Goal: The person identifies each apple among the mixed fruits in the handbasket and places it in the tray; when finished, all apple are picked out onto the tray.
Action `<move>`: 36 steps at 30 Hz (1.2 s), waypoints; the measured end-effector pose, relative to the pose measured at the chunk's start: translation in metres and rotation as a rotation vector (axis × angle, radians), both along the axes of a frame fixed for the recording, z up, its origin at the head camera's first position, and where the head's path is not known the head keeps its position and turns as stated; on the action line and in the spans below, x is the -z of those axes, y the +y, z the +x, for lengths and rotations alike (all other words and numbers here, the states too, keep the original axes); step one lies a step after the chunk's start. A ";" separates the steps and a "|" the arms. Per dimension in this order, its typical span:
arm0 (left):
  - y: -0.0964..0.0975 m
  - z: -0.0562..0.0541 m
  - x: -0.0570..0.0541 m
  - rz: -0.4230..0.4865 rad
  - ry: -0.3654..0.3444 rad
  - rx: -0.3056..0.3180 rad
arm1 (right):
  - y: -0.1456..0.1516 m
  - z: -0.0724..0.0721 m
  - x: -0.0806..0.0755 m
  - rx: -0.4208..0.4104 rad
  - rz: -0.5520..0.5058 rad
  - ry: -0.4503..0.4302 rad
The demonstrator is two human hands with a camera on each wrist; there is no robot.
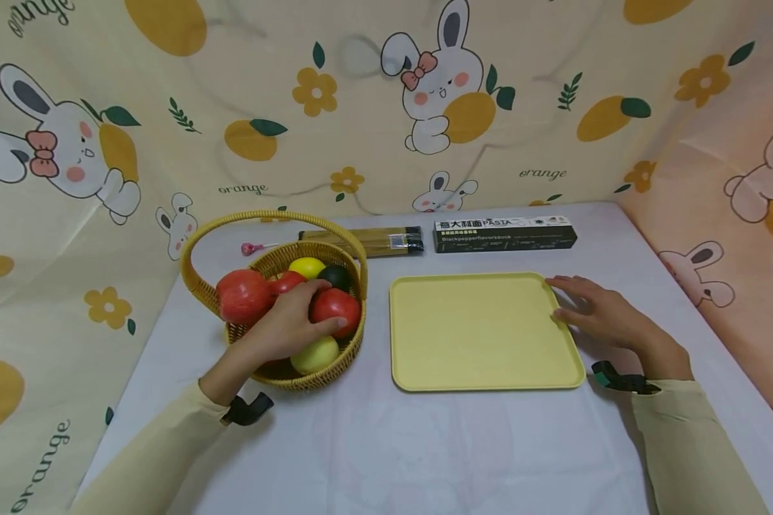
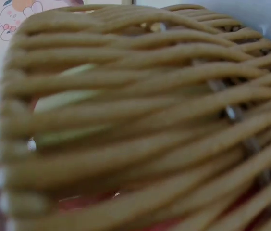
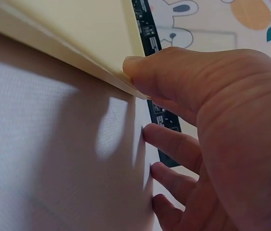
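Note:
My left hand (image 1: 290,322) reaches into a yellow wicker basket (image 1: 322,375) on the left, its thumb and fingers around a red apple (image 1: 343,306). Also in the basket are a large red fruit (image 1: 241,297), a smaller red one (image 1: 288,281), a yellow lemon (image 1: 307,267), a dark green avocado-like fruit (image 1: 336,276) and a yellow-green fruit (image 1: 315,355). In the left wrist view, the basket's weave (image 2: 126,110) covers most of the hand. My right hand (image 1: 602,315) touches the right rim of a flat yellow tray (image 1: 477,332) with thumb and fingertips loosely extended.
Behind the tray lies a dark pasta box (image 1: 505,236). A pack of spaghetti (image 1: 383,242) lies behind the basket, beside a small pink-ended item (image 1: 253,249). The basket's tall handle (image 1: 270,213) arches over the fruit. A white cloth (image 1: 425,450) covers the table.

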State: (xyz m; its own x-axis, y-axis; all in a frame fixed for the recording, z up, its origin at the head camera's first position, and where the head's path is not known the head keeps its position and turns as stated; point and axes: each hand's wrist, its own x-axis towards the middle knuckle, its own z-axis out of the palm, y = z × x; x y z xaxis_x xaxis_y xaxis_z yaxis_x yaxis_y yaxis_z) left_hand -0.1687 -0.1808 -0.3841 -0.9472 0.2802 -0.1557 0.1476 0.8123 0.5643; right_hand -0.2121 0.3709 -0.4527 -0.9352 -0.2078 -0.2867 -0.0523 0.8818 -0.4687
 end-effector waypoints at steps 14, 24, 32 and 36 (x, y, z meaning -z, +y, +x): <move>0.018 -0.002 -0.002 -0.079 0.069 -0.072 | 0.003 0.002 0.000 -0.012 0.017 0.003; 0.011 0.000 -0.011 -0.045 0.106 -0.103 | 0.000 0.001 0.002 -0.021 0.042 0.024; 0.000 0.012 -0.025 0.110 0.169 -0.118 | -0.001 0.001 0.001 -0.023 0.056 0.037; -0.003 0.021 -0.029 0.218 0.196 -0.075 | -0.001 0.001 0.001 -0.021 0.051 0.036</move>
State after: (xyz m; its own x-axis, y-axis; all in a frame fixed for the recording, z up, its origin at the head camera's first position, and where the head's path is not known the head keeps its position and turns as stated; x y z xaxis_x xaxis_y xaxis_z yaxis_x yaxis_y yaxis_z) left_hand -0.1482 -0.1842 -0.3548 -0.9726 0.2149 0.0884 0.2150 0.6878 0.6933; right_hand -0.2108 0.3701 -0.4535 -0.9409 -0.2130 -0.2634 -0.0867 0.9031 -0.4206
